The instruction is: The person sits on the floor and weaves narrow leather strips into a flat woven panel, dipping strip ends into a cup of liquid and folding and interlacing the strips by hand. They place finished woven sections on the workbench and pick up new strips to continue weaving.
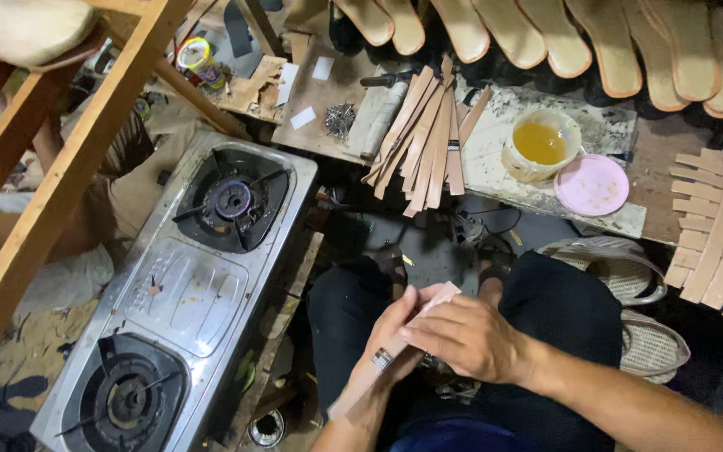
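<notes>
— What packaging or labels can you see from where you sit?

— Up at the far left there is a small round tin (198, 60) with a yellow-green rim and a coloured wrapper, lying by scraps of cardboard. On the desk (621, 134) ahead stands a cream tub of amber glue (540, 144), open, with its pink round lid (592, 184) lying flat just beside it on the right. A few blank white paper slips (302, 117) lie on the brown board near a heap of small nails (340, 119).

— And the piece you are working on?

— It is a long tan leather strip (395, 347), over my lap. Its long axis runs diagonally: the upper end points away to the right, the lower end comes down toward my left. My left hand (387, 356) cradles it from beneath, fingers curled around it. The fingers of my right hand (466, 335) are pressed together on its upper end.

— What crowds you?

— A two-burner steel stove (179, 289) sits close on my left. A fan of similar strips (424, 138) lies on the desk edge, more strips (717, 238) at the right, shoe soles (546, 33) in a row beyond, and two woven sandals (629, 276) by my right knee.
</notes>
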A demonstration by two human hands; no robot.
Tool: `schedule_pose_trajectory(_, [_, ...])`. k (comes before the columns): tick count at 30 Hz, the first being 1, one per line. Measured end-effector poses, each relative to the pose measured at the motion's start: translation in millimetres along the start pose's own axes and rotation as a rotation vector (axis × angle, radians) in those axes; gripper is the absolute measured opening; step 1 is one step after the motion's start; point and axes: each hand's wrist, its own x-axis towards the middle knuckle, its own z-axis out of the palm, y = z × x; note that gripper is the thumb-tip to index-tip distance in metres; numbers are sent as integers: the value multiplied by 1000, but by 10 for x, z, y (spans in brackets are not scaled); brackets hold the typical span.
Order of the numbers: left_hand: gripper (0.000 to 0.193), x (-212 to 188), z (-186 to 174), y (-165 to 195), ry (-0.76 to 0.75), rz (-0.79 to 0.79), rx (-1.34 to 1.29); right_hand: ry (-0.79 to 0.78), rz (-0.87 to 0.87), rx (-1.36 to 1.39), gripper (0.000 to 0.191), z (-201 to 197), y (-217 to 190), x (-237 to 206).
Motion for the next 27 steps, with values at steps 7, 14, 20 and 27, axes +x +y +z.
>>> schedule_pose_trajectory(7, [28, 128, -322, -157, 49, 183, 224, 57, 256, -20, 39, -39, -1, -235])
schedule_pose_trajectory(14, [28, 14, -319, -153, 121, 248, 54, 37, 541, -441, 34, -635, 771, -404])
schedule_pose_trajectory(20, [17, -174, -81, -117, 134, 241, 144, -36, 733, -698, 36, -1014, 1545, -621])
schedule_pose_trajectory(27, [13, -211, -188, -165, 139, 283, 245, -107, 725, -637, 31, -1012, 1930, -695])
